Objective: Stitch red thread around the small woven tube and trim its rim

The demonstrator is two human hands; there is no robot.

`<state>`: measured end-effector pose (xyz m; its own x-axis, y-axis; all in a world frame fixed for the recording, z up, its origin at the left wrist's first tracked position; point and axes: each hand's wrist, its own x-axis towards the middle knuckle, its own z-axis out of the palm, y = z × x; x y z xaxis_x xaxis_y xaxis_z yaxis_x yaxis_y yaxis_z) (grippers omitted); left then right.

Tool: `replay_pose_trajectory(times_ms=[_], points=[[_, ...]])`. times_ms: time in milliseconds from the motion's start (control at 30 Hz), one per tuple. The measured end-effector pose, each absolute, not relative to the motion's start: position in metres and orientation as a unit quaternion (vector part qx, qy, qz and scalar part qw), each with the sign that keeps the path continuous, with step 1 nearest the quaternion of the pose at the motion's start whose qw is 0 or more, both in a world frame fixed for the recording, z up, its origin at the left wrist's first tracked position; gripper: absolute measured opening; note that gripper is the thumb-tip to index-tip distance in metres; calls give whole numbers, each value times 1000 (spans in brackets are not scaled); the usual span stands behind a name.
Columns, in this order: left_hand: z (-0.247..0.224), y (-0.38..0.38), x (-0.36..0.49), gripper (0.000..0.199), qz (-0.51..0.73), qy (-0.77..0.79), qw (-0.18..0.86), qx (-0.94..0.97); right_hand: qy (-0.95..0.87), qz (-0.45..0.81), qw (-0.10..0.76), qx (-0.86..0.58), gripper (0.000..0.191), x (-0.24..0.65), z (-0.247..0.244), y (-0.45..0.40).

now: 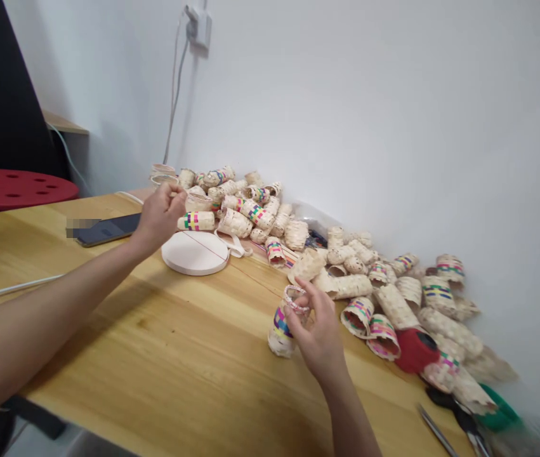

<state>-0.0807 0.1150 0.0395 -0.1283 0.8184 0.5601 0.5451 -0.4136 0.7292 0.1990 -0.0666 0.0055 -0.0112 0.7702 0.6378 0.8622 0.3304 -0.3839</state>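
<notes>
My right hand (pixel 318 327) grips a small woven cylinder basket (pixel 281 341) by its upper rim, thumb and fingers on either side. The basket is pale with purple, yellow and pink bands, and its rim carries reddish stitching. My left hand (pixel 161 212) is raised, fingers pinched together. A thin reddish thread (pixel 207 246) stretches from near the left fingers towards the basket's rim; whether a needle is in that pinch I cannot tell. Below the left hand lies a flat white roll of ribbon (pixel 194 255) with a loose looped end.
Several similar woven cylinders (pixel 255 212) are heaped along the wall. A phone (pixel 108 230) lies left of the ribbon roll. Scissors (pixel 464 419), a metal tool (pixel 437 431), a red item (pixel 415 350) and a green bowl-like thing (pixel 498 409) sit at right. A red stool (pixel 17 189) stands beyond the table.
</notes>
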Motion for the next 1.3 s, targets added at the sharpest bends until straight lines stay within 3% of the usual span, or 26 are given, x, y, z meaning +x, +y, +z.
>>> replay_pose_trajectory(times_ms=[33, 100, 500, 733, 900, 1000, 1167, 1300], points=[[39, 119, -88, 21, 469, 593, 35, 654, -703, -48, 408, -581, 44, 201, 6, -67], [38, 125, -102, 29, 403, 648, -31, 646, -692, -25, 412, -592, 46, 205, 9, -68], [-1, 130, -153, 44, 156, 702, -114, 686, -740, -24, 372, -559, 47, 204, 10, -66], [-10, 132, -151, 39, 130, 662, -85, 733, -712, 76, 371, -591, 56, 211, 7, -65], [-6, 128, -131, 30, 152, 593, -82, 787, -697, 5, 406, -591, 46, 229, 10, -62], [5, 113, -104, 38, 208, 554, -107, 799, -671, -41, 418, -612, 39, 239, 30, -84], [20, 72, -40, 41, 338, 415, 20, 845, -651, -144, 333, -667, 36, 279, 48, -156], [16, 52, 16, 39, 307, 294, 81, 901, -615, -165, 269, -722, 45, 362, 15, -220]])
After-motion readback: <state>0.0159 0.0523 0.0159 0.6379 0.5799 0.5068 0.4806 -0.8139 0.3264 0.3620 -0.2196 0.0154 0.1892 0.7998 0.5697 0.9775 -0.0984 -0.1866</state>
